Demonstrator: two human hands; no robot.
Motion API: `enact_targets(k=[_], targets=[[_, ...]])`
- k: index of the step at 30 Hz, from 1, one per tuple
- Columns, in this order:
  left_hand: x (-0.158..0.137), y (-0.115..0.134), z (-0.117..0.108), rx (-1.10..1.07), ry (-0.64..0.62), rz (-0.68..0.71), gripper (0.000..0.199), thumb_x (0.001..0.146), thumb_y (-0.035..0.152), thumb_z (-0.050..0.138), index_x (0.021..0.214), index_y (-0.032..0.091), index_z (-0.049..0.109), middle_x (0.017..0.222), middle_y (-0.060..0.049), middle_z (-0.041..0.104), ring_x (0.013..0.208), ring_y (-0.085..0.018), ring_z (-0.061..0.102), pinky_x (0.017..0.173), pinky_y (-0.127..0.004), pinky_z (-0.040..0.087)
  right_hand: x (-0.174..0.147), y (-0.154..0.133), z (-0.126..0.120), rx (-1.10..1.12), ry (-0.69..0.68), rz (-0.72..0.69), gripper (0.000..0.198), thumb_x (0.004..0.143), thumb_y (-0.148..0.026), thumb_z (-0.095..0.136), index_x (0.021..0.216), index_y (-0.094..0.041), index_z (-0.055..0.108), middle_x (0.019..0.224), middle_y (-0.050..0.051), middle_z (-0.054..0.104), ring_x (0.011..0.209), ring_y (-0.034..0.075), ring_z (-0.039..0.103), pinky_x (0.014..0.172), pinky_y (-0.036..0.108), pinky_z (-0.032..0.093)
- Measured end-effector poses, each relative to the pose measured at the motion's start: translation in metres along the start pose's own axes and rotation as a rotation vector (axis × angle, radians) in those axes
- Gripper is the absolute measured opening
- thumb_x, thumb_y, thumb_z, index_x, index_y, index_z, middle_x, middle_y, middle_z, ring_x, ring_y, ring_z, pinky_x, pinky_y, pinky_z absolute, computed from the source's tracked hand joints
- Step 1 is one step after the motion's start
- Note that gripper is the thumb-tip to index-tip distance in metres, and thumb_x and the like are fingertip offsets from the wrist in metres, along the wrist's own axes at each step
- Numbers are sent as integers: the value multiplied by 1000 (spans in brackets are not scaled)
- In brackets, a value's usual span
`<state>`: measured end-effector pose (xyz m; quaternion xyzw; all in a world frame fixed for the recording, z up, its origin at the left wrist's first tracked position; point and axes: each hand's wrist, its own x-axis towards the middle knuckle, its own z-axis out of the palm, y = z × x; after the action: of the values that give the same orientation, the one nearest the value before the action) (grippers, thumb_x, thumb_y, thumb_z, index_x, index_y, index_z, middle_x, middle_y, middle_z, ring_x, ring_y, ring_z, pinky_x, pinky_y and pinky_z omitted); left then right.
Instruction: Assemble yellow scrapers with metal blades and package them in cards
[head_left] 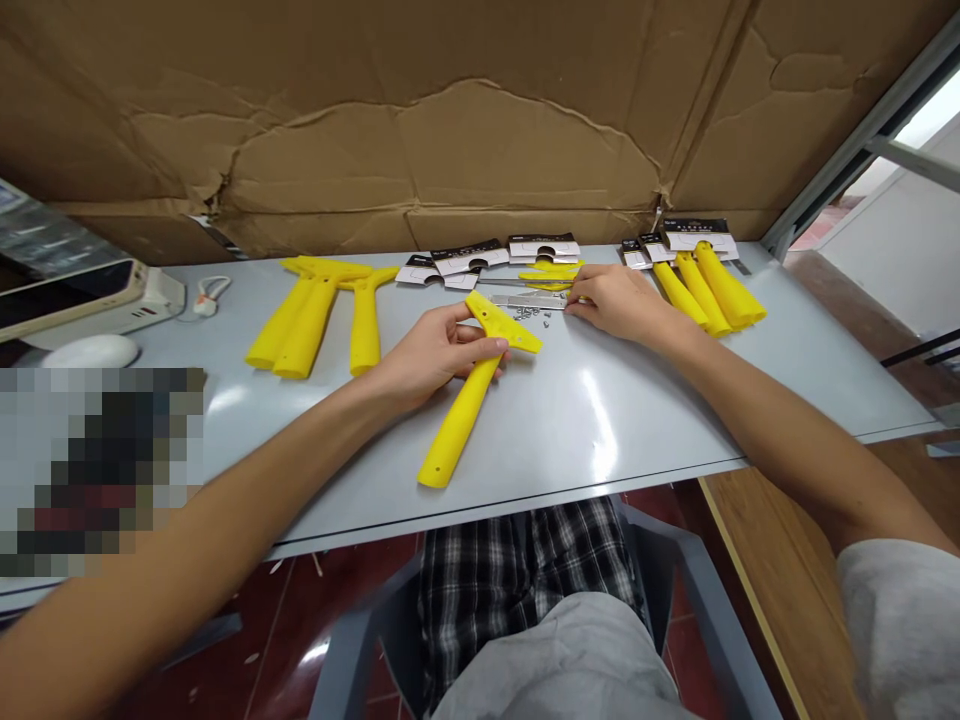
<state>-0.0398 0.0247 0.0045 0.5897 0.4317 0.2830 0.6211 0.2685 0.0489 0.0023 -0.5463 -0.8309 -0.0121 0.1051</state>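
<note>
A yellow plastic scraper handle (pixel 466 415) is in my left hand (pixel 431 355), held just below its wide triangular head, with my thumb across the front. Its round grip slants down toward the table's front edge. Farther right, my right hand (pixel 619 300) has its fingers closed at the right end of a flat metal blade (pixel 529 301); the fingertips partly cover that end. Small screws (pixel 531 313) lie loose just in front of the blade. Behind it are thin yellow plastic pieces (pixel 551 270), partly hidden by my right hand.
Several yellow handles (pixel 319 310) lie at the left, and more handles (pixel 716 285) with card headers (pixel 701 237) at the right. Black-and-white cards (pixel 469 257) line the back near the cardboard wall (pixel 420 150). A phone (pixel 71 295) and white mouse (pixel 91 351) are far left.
</note>
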Motion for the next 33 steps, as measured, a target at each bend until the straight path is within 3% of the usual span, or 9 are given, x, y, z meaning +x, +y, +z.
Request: enact_targets(k=[6, 10, 14, 20, 27, 33], targets=[[-1, 2, 1, 0, 6, -6, 55, 76, 45, 104, 113, 18, 73, 92, -7, 85, 74, -20, 79, 72, -33, 65, 2, -7, -3, -86, -36, -37, 34, 110, -26, 53, 114, -16, 86, 126, 15, 78, 105, 27, 69, 79, 36, 36], [-3, 4, 2, 10, 6, -1, 56, 76, 46, 103, 114, 18, 73, 95, -9, 86, 74, -19, 79, 70, -31, 63, 2, -1, -1, -1, -30, -62, 27, 106, -25, 59, 109, -16, 85, 119, 13, 79, 105, 25, 68, 83, 36, 40], [-1, 1, 0, 13, -3, 4, 54, 78, 46, 102, 113, 18, 73, 94, -8, 86, 73, -19, 79, 69, -31, 63, 4, 6, 2, 150, -36, -8, 20, 100, -24, 69, 111, -16, 83, 112, 11, 79, 95, 21, 65, 87, 35, 44], [0, -2, -2, 3, -17, 20, 53, 80, 46, 102, 115, 17, 74, 94, -9, 86, 73, -20, 79, 73, -33, 65, 4, 2, -1, 229, -89, 69, 25, 98, -18, 68, 120, -16, 81, 114, 13, 79, 91, 20, 64, 87, 35, 47], [0, -1, -1, 8, -11, 10, 53, 79, 45, 102, 113, 18, 74, 94, -9, 86, 73, -21, 79, 73, -34, 64, 2, 2, -7, 225, -126, 64, 22, 96, -19, 69, 113, -16, 81, 105, 11, 79, 92, 22, 63, 83, 35, 45], [-1, 2, 0, 38, -13, 15, 53, 78, 46, 102, 113, 18, 74, 92, -9, 85, 73, -21, 78, 72, -35, 63, 0, 0, -11, 255, -134, 85, 16, 92, -17, 70, 104, -16, 81, 86, 6, 74, 79, 18, 59, 78, 34, 41]])
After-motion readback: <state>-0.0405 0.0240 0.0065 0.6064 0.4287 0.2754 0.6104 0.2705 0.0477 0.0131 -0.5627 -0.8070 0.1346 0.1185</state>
